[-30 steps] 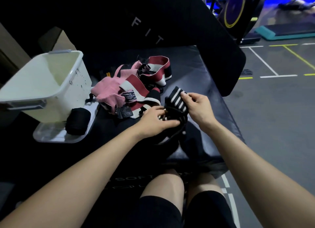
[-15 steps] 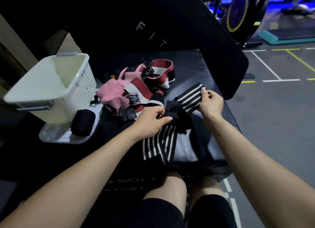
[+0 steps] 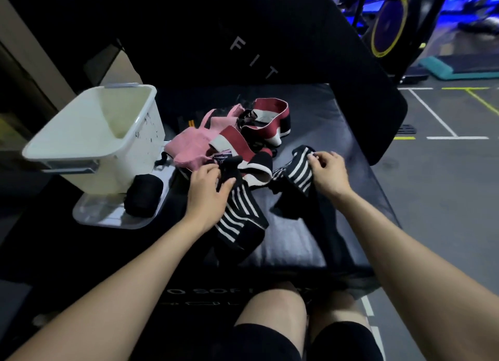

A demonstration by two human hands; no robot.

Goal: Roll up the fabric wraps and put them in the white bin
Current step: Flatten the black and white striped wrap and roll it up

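Observation:
A black wrap with white stripes [image 3: 297, 175] lies stretched across the black padded box. My right hand [image 3: 328, 173] pinches its far end. My left hand [image 3: 208, 189] grips its other part, where a striped section [image 3: 237, 217] trails toward me. Behind them lies a heap of wraps: a pink one [image 3: 193, 148] and red, white and black ones [image 3: 267, 120]. The white bin [image 3: 94, 139] stands tilted at the left on a clear lid [image 3: 108, 217]. A rolled black wrap [image 3: 143, 194] rests on that lid beside the bin.
The black padded box [image 3: 310, 241] has its front edge just above my knees. An upright black pad [image 3: 270, 36] walls the back. Grey gym floor with painted lines [image 3: 445, 171] lies to the right, with exercise machines [image 3: 388, 22] beyond.
My hands have drawn apart, the left moving left and the right moving right, and the striped wrap that was bunched between them is now pulled out longer.

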